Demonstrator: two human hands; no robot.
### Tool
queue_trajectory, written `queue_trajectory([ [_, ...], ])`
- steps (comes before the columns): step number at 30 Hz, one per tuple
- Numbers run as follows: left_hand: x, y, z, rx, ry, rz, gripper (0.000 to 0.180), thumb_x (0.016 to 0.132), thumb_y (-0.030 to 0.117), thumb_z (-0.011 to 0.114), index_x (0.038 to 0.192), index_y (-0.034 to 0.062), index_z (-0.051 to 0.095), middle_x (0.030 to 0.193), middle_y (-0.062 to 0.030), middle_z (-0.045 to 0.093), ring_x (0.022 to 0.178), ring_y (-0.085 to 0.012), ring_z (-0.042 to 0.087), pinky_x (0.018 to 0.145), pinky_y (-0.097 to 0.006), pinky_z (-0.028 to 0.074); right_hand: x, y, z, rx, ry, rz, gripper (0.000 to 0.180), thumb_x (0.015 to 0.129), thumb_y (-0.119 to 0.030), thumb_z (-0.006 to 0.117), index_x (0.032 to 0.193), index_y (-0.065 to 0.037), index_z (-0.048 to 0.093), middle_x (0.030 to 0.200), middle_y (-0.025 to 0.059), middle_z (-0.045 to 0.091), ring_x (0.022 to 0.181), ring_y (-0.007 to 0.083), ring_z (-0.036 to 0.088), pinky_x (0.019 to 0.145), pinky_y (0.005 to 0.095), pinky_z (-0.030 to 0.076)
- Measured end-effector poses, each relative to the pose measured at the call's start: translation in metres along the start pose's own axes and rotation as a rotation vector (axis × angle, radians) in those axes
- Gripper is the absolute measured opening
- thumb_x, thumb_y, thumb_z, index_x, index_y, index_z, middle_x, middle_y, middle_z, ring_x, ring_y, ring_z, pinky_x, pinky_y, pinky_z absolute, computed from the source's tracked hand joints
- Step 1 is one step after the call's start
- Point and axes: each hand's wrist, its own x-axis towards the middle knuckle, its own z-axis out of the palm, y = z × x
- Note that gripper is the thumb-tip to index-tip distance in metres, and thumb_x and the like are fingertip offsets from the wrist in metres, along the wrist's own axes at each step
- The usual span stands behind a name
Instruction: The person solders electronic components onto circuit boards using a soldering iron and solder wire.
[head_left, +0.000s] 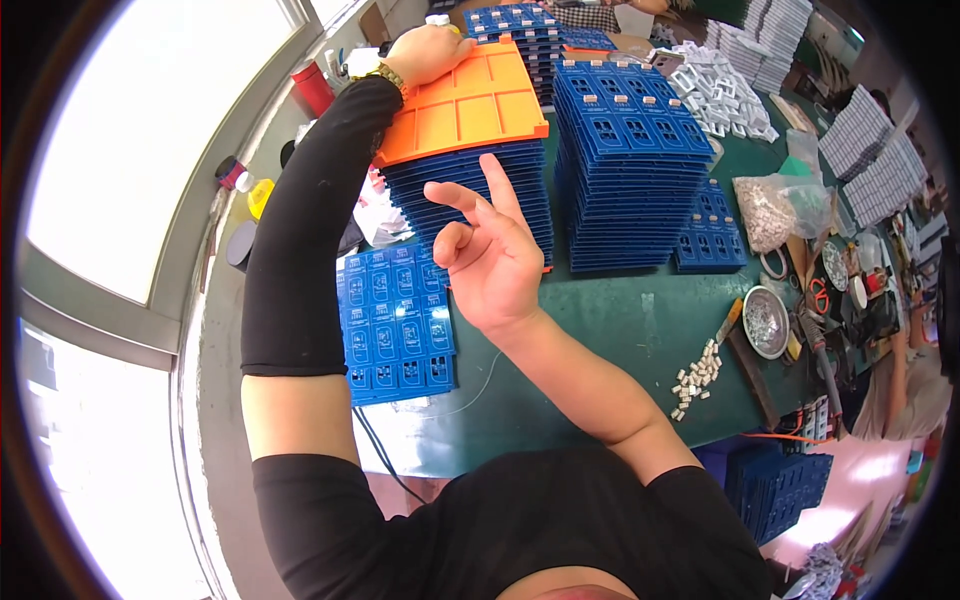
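Observation:
An orange plastic tray [468,98] with raised ribs lies on top of a tall stack of blue circuit board panels [405,195]. At the tray's far left corner, my left hand [430,55] is closed on its edge; part of the fingers is hidden. A black sleeve covers much of that arm, and a gold watch is on the wrist. My right hand [495,255] is held up in front of the stack, palm partly turned up, fingers apart and holding nothing. Below it to the left, a flat blue panel [398,325] lies on the green table [600,360].
Right of the tray stands another tall stack of blue panels [625,180]. Small white connectors [697,380] lie loose near a metal bowl [765,322]. A bag of small parts [765,215] and white plastic pieces [720,90] sit farther back. A window ledge borders the left side.

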Motion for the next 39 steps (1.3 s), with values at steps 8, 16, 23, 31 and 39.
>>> queue_trajectory([
  [8, 0.007, -0.004, 0.000, 0.018, 0.013, 0.051, 0.051, 0.097, 0.041, 0.040, 0.086, 0.0001, 0.069, 0.088, -0.0211, 0.069, 0.083, -0.0369, 0.066, 0.077, -0.044, 0.052, 0.006, 0.003, 0.007, 0.336, -0.043, 0.017, 0.067, 0.100, -0.027, 0.035, 0.153, -0.016, -0.005, 0.102, 0.0190, 0.065, 0.062, 0.0206, 0.062, 0.060, 0.0306, 0.050],
  [16, 0.007, -0.021, -0.011, -0.042, -0.076, -0.045, 0.049, 0.096, 0.041, 0.040, 0.087, 0.0020, 0.068, 0.085, -0.0246, 0.066, 0.081, -0.0412, 0.064, 0.077, -0.050, 0.048, 0.020, 0.006, 0.024, 0.236, -0.051, 0.032, 0.066, 0.100, -0.037, 0.033, 0.153, -0.019, -0.002, 0.120, 0.0198, 0.061, 0.062, 0.0241, 0.065, 0.056, 0.0300, 0.050],
  [23, -0.002, -0.002, -0.047, 0.047, 0.020, -0.067, 0.048, 0.093, 0.039, 0.041, 0.082, 0.0027, 0.070, 0.084, -0.0221, 0.067, 0.082, -0.0393, 0.065, 0.076, -0.049, 0.050, 0.046, 0.009, 0.030, 0.139, 0.054, 0.017, 0.037, 0.101, -0.041, 0.034, 0.123, -0.011, 0.036, 0.093, 0.0137, 0.061, 0.046, 0.0152, 0.046, 0.045, 0.0259, 0.038],
  [31, -0.040, 0.023, -0.097, 0.219, 0.078, -0.046, 0.050, 0.096, 0.034, 0.038, 0.078, -0.0014, 0.068, 0.084, -0.0233, 0.067, 0.083, -0.0400, 0.065, 0.076, -0.047, 0.052, 0.033, -0.012, 0.039, -0.636, 0.113, -0.338, 0.025, 0.100, -0.030, 0.046, 0.108, -0.008, 0.037, 0.070, 0.0056, 0.056, 0.044, 0.0077, 0.047, 0.036, 0.0205, 0.031],
  [39, -0.112, 0.065, -0.133, 0.356, -0.035, 0.041, 0.034, 0.091, 0.020, 0.044, 0.079, -0.0060, 0.063, 0.077, -0.0263, 0.064, 0.076, -0.0410, 0.065, 0.068, -0.046, 0.053, -0.040, -0.065, 0.045, -0.462, 0.108, -0.076, 0.022, 0.098, -0.022, 0.043, 0.113, -0.007, 0.043, 0.084, 0.0093, 0.059, 0.045, 0.0139, 0.047, 0.037, 0.0250, 0.033],
])
